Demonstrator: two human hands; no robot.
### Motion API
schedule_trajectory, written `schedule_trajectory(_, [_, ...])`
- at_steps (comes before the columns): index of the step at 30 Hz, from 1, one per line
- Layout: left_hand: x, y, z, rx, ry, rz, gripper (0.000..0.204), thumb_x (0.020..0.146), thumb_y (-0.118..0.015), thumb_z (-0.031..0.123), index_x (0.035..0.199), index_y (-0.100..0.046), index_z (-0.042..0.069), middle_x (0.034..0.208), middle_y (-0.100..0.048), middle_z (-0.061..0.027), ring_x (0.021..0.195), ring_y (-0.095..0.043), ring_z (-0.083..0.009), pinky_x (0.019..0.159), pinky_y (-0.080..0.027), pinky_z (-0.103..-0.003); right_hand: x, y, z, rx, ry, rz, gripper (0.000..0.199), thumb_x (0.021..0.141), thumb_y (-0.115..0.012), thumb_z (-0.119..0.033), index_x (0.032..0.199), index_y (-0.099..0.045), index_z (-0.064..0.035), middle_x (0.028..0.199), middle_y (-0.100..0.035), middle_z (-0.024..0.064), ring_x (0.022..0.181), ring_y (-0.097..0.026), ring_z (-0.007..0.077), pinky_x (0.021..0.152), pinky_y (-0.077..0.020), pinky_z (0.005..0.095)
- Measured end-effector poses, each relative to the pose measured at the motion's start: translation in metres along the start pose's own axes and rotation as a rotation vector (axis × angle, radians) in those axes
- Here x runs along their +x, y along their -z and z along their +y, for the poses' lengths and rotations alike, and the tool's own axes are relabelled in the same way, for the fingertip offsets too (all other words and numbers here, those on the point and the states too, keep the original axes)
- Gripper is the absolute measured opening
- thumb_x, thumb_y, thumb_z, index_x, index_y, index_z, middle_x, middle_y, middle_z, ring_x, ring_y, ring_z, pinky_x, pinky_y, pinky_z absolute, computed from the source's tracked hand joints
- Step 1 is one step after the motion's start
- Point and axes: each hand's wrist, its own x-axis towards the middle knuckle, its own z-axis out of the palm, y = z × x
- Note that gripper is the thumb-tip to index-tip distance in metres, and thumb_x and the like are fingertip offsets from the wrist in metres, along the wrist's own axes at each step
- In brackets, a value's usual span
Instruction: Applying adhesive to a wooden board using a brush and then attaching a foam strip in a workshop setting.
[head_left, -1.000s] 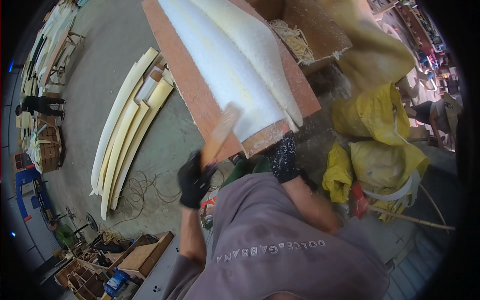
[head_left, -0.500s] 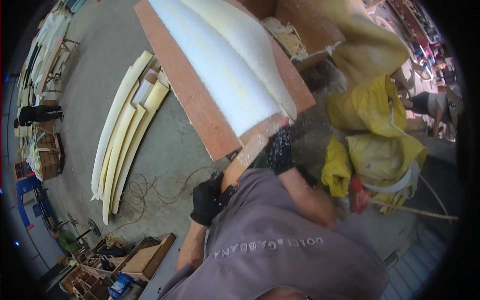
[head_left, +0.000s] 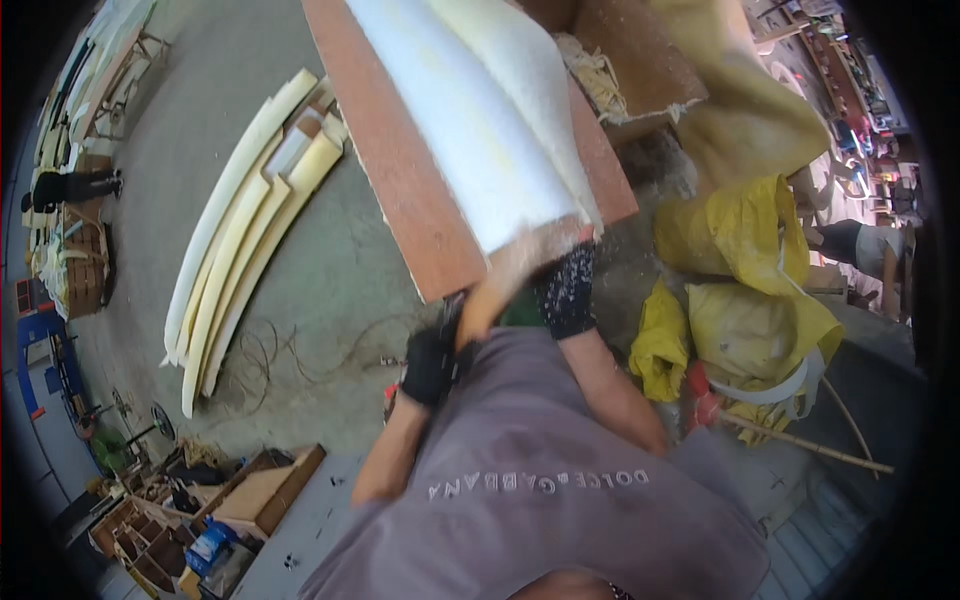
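Head view: at centre, the gloved left hand grips a wooden stick, and the gloved right hand presses the white foam sheet, upper centre on the reddish board; soft, light, best gripped at its edge.

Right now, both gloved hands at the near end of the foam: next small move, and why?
Probably another short stroke up along the white foam: the left hand holds the wooden tool against its near edge, and the right hand braces beside it on the board.
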Motion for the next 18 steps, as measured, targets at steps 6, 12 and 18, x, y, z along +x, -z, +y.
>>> schedule_trajectory(6, [0.024,0.003,-0.010,-0.198,0.346,0.073,0.033,0.083,-0.069,0.027,0.096,-0.061,-0.002,0.083,-0.064,-0.0234,0.080,-0.067,-0.0347,0.071,-0.049,-0.041,-0.012,-0.002,0.003,-0.008,-0.074,-0.056,0.065,0.095,-0.044,-0.058,0.138,-0.041,-0.0090,0.131,-0.051,0.0118,0.118,-0.051,0.0280,0.098,-0.0440,0.0442])
schedule_trajectory(12, [-0.017,-0.019,-0.061,-0.386,0.403,0.270,0.023,0.087,-0.065,0.019,0.088,-0.056,-0.002,0.074,-0.055,-0.0117,0.068,-0.056,-0.0187,0.062,-0.045,-0.034,-0.010,-0.014,-0.001,-0.017,-0.062,-0.046,0.069,0.093,-0.042,-0.061,0.138,-0.041,-0.0086,0.130,-0.052,0.0115,0.115,-0.054,0.0291,0.095,-0.0464,0.0442])
schedule_trajectory(18, [0.016,-0.033,-0.119,-0.107,0.210,0.325,0.030,0.087,-0.065,0.017,0.107,-0.058,-0.004,0.080,-0.061,-0.0143,0.073,-0.060,-0.0241,0.068,-0.049,-0.035,-0.007,-0.013,-0.006,0.015,0.013,-0.002,0.059,0.097,-0.045,-0.052,0.133,-0.044,-0.0066,0.126,-0.053,0.0122,0.112,-0.054,0.0259,0.092,-0.0483,0.0430])
